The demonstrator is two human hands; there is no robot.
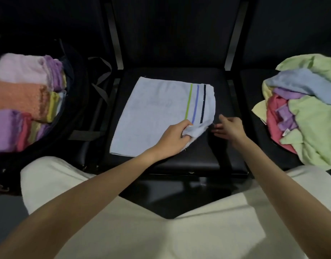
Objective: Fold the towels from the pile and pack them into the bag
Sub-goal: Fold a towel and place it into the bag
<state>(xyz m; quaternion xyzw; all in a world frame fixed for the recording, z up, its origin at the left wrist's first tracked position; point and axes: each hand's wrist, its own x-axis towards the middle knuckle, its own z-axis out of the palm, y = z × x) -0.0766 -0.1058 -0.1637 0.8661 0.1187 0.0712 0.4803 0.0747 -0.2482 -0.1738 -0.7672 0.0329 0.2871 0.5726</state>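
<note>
A light blue towel [155, 113] with green, blue and black stripes lies spread on the black seat [194, 157] in front of me. My left hand [172, 139] is closed on its near right corner and has it bunched up. My right hand [230, 128] hovers just right of that corner with fingers apart, holding nothing. The black bag [75, 101] stands open at the left, with several folded towels [22, 101] in pink, orange, purple and yellow stacked inside. The pile of loose towels [306, 116], green, blue, purple and red, lies at the right.
Black chair backs with grey frame bars [114, 34] stand behind the seats. Bag straps [103, 79] hang between the bag and the middle seat. My light-coloured trousers [134, 230] fill the bottom of the view.
</note>
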